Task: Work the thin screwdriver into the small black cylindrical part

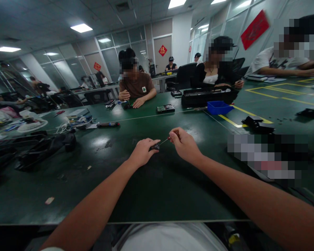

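White cloth (170, 240) shows below the middle of the near edge of the green table (136, 212), and two bare forearms reach over that edge, each hiding a stretch of it.

Along the left edge lie long black parts (47, 150); behind them, toward the far left corner, are a white round piece (32, 126) and tangled white cable (64, 128). Two paper scraps lie nearer, one (49, 200) toward the near left corner, the other (89, 167) farther in. Next comes a dark, pen-shaped tool (108, 124), well beyond the left hand (144, 151).

That hand's thumb and fingers are closed on a small dark part (155, 147), over the middle of the surface, covering much of it. Just to the right, apart from it, the right hand (183, 143) grips the brownish handle of a screwdriver (176, 133); its thin shaft points at the part, but whether the tip touches, I cannot tell.

Toward the far edge, a co-worker in a brown shirt (139, 85) leans over the surface, with a green circuit board (165, 108) nearby. Farther right stand a long black housing (209, 98) and a blue bin (219, 107), then black brackets (258, 124) across yellow tape. Toward the right edge, a pale object (261, 157) is pixelated beyond recognition.
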`<state>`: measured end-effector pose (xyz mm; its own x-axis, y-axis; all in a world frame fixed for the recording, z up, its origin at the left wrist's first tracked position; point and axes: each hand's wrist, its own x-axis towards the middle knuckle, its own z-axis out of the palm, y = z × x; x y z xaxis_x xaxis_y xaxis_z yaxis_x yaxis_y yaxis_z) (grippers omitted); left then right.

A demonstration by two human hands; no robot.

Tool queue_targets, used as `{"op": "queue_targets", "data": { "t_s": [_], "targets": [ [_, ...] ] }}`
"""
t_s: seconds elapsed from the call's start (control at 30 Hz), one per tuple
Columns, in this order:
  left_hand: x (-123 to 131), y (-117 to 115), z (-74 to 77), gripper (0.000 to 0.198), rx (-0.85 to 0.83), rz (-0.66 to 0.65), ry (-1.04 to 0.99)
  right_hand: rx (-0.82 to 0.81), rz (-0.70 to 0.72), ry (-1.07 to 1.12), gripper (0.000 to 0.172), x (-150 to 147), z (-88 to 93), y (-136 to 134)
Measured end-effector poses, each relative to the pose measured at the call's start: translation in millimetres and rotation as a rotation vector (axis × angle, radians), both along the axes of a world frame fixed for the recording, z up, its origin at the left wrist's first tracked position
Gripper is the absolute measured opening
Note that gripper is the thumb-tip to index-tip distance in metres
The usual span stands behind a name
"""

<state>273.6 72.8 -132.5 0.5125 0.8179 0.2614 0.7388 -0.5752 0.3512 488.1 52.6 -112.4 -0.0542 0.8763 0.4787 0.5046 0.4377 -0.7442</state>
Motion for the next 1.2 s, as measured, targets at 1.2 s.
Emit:
{"op": "queue_targets", "data": {
  "t_s": [1.2],
  "targets": [
    [37.7,4.0,14.1,0.028,-0.114,-0.026,0.209,0.050,-0.051,0.035,0.022,2.4,1.3,-0.8]
  ]
}}
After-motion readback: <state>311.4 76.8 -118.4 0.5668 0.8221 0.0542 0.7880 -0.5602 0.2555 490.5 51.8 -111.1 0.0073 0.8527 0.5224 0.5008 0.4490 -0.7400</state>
